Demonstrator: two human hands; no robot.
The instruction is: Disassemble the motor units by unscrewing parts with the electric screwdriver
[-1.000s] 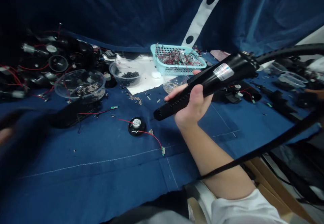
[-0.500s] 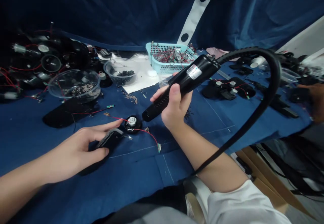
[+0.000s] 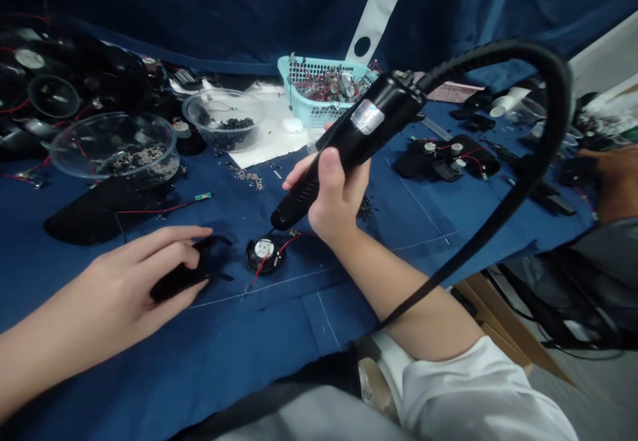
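Observation:
My right hand (image 3: 336, 192) is wrapped round a black electric screwdriver (image 3: 371, 135), which slants down to the left and trails a thick black cable. Its tip points at a round black motor unit (image 3: 265, 255) with a white centre and red wires, lying on the blue cloth. Whether tip and unit touch, I cannot tell. Left of the unit, my left hand (image 3: 154, 268) grips a black plastic part (image 3: 182, 278) with two thin prongs towards the unit; my fingers hide some of it.
Clear bowls of screws (image 3: 114, 152) and small black pieces (image 3: 222, 125) stand at the back left, near a pile of black housings (image 3: 74, 89). A light-blue basket (image 3: 309, 114) holds wired parts. Another black assembly (image 3: 446, 159) lies right. Another person's hand (image 3: 615, 182) is at the far right.
My left hand has drawn the black part leftwards, away from the round motor unit. The unit has turned, its red wires now lying differently. The screwdriver tip is now just above it.

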